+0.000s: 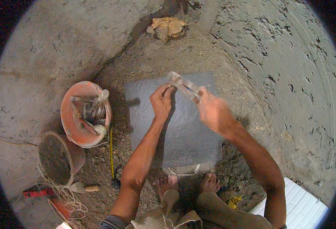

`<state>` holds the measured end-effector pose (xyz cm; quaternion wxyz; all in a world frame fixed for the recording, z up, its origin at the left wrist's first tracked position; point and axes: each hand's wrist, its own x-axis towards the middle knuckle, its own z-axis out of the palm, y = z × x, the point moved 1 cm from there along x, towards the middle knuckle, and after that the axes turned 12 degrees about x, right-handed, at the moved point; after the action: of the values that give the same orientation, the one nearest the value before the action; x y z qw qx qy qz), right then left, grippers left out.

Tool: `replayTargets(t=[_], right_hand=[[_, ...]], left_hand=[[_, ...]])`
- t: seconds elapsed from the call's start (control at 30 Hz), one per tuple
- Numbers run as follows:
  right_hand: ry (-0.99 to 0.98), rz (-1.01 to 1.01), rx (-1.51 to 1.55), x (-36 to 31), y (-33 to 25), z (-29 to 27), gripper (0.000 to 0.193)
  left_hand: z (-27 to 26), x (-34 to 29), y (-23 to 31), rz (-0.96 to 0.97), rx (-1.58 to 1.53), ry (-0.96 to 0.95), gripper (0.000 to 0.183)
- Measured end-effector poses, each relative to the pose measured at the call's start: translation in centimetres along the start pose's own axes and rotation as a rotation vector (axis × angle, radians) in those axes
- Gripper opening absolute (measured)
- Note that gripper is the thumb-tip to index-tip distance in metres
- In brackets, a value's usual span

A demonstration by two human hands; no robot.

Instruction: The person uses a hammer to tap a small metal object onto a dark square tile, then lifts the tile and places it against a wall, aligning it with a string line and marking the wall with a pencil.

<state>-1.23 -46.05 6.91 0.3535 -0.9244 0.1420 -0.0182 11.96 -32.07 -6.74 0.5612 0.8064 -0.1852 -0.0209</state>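
Note:
A square dark grey tile [191,141] lies on the ground in front of my feet. Over its far part, my right hand [213,112] is wrapped around a two-handled tool that looks like a pair of pincers [187,87], smeared by motion and coated in pale dust. The head of the tool points to the far left, right by the fingertips of my left hand [162,102]. Those fingers are pinched together; whatever is between them is too small to make out. Both arms cast shadows across the tile.
Left of the tile stands an orange bucket [69,122] of tools, with a grey bucket [73,152] nearer me. A yellow tape [111,152], a trowel [90,188] and tangled string [74,208] lie close by. Rough walls rise on both sides; crumpled brown paper [168,27] lies beyond.

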Motion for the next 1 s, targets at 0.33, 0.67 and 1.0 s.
replayTargets(t=[0.33, 0.67, 1.0], right_hand=[[0.047, -0.064, 0.003, -0.6, 1.6, -0.2, 0.041], [-0.008, -0.128, -0.054, 0.0, 0.9, 0.9, 0.03], [-0.048, -0.127, -0.069, -0.2, 1.1, 1.9, 0.023]], left_hand=[[0.0, 0.2, 0.9, -0.027, -0.038, -0.017, 0.015], [0.1, 0.0, -1.0, 0.023, 0.015, -0.019, 0.013], [0.1, -0.3, -1.2, 0.102, 0.035, -0.018, 0.014]])
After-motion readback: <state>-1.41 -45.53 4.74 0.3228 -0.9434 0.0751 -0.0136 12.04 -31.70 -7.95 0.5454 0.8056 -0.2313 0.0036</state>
